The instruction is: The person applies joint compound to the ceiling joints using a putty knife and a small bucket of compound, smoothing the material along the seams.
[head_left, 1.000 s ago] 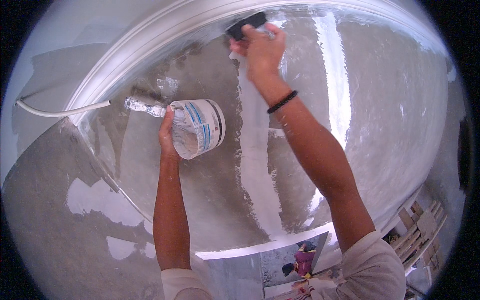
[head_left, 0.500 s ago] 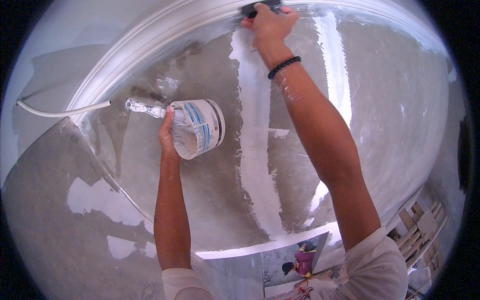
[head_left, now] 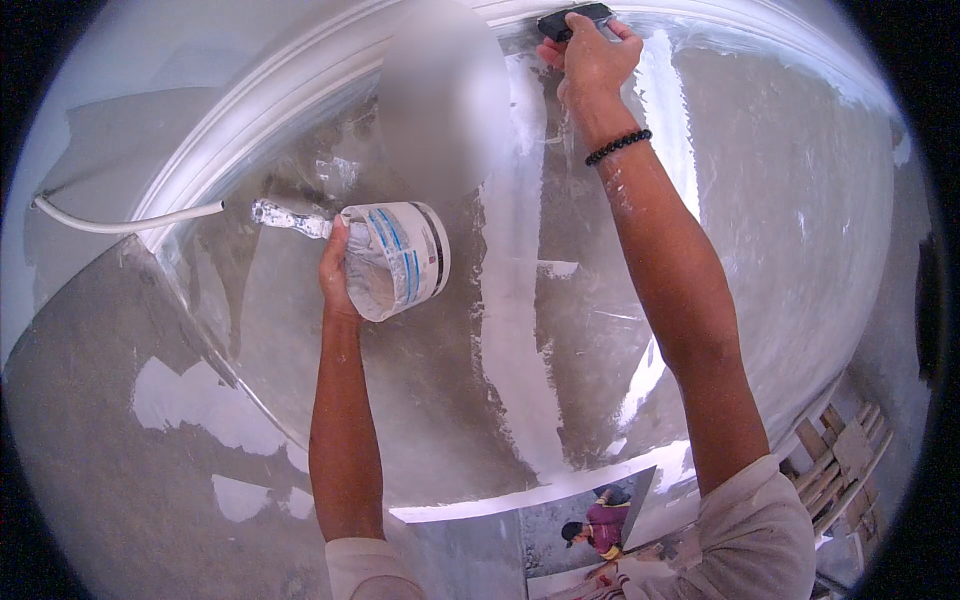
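My left hand [head_left: 337, 265] grips a white plastic tub [head_left: 430, 250] with blue stripes, tilted so its smeared inside shows. A putty-caked tool handle [head_left: 290, 217] sticks out of the tub past my thumb; its other end is inside the tub. High up, my right hand [head_left: 600, 62] holds a small black rectangular block [head_left: 572, 20], its exact kind unclear. The block lies at the lower edge of the white moulding [head_left: 690, 12], where the grey wall [head_left: 600, 400] meets it. A black bead bracelet circles my right wrist.
White filler bands [head_left: 515, 330] run down the wall. A bent white conduit [head_left: 130, 222] juts out at the left. Far below, a person in a purple top [head_left: 606, 525] is seen beyond an opening. Wooden slats [head_left: 840, 460] stand lower right. A blurred oval hides some wall.
My right hand has moved right along the moulding with the black block. The tub and my left hand have hardly shifted. A blurred oval now covers part of the wall.
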Demonstrator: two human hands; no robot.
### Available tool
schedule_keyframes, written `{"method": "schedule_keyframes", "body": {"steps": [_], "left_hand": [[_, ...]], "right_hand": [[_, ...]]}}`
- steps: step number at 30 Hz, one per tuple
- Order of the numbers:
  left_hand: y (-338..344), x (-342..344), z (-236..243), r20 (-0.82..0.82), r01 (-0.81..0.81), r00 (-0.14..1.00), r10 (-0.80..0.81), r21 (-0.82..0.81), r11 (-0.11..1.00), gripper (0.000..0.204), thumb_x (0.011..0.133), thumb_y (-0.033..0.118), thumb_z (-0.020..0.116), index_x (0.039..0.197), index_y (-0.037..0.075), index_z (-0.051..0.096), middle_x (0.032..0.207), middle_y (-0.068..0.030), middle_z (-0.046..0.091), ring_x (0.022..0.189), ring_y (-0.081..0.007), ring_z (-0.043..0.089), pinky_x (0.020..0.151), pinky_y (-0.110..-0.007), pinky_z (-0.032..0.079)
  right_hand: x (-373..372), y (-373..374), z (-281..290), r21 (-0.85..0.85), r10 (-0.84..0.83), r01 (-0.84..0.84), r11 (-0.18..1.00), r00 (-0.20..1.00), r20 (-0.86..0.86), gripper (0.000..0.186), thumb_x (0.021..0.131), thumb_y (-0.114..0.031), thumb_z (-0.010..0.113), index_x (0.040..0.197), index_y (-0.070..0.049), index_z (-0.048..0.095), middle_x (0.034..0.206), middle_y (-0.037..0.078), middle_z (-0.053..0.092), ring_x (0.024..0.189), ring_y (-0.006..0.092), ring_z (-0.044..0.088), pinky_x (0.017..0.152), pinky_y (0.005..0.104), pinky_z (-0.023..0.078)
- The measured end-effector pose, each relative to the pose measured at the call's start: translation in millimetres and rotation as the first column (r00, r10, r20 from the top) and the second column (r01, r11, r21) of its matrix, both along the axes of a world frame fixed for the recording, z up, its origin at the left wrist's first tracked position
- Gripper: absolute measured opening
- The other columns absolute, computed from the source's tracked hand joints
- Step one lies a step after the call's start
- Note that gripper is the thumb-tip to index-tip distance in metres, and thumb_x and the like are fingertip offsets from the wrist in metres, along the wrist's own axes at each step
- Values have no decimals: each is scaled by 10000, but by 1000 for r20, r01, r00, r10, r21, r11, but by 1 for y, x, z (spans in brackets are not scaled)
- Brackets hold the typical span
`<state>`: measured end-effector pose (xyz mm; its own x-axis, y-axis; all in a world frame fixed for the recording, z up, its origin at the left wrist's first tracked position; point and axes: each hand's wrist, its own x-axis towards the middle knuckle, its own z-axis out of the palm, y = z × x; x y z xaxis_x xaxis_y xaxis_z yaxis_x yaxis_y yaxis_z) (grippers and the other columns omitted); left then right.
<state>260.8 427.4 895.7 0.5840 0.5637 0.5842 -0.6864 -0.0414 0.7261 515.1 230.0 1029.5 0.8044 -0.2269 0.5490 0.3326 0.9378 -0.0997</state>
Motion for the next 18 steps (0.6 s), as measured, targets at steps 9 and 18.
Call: {"method": "schedule_keyframes", "body": {"steps": [9, 18], "left_hand": [[2, -1, -3, 11, -12, 1000, 13, -29, 1000, 468, 896, 414, 552, 1154, 24, 549, 1097, -121, 592, 1009, -254, 570, 904, -388, 442], [8, -9, -7, 33, -9, 999, 10, -19, 1000, 456, 902, 405, 545, 1151, 23, 551, 1072, -109, 600, 996, -246, 572, 908, -379, 435]], "right_hand": [[-35, 13, -10, -263, 110, -68, 962, 983, 149, 453, 788, -21, 647, 1140, -26, 361, 838, 212, 609, 540, 252, 626, 438, 321, 565], [-52, -24, -2, -280, 54, -58, 958, 998, -21, 342, 807, -17, 595, 1130, -47, 486, 819, 142, 603, 608, 209, 583, 453, 331, 484]]}}
